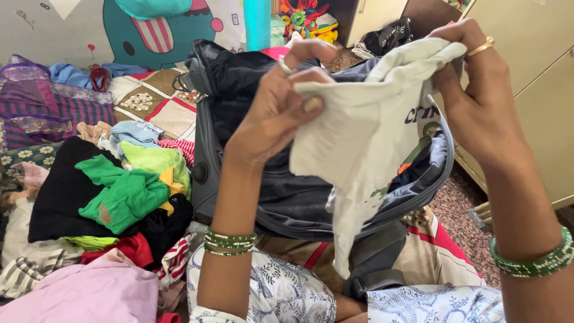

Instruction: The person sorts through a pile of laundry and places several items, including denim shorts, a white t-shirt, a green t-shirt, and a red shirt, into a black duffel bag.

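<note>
Both hands were raised over the lap, each pinching the top edge of a small off-white cotton garment [365, 125] with a dark and green print on its front — the left hand [281, 107] closed thumb-against-fingers on one corner, the right hand [475, 90] gripping the other, so the cloth hung between them and trailed down toward the knees. Handling it well, by my judgement, meant keeping the two pinches level and pulling the edge taut, so the fabric fell flat and any creases or twisted sleeves showed before it was laid down. Just behind the garment stood an open grey fabric suitcase [287, 197] with a dark lining, darker clothes visible inside it. To the left lay a loose heap of clothing: a bright green top [122, 194] on a black piece, a yellow-green one beside it, a pale pink cloth [89, 293] nearest the camera. Of printed surfaces, only the garment's front carried lettering, partly hidden by a fold; behind, a wall sheet showed a large teal cartoon elephant [161, 30] — upper left — and bright plastic toys [305, 21] sat further back, beside cream cabinet doors [538, 78] on the right.
</note>
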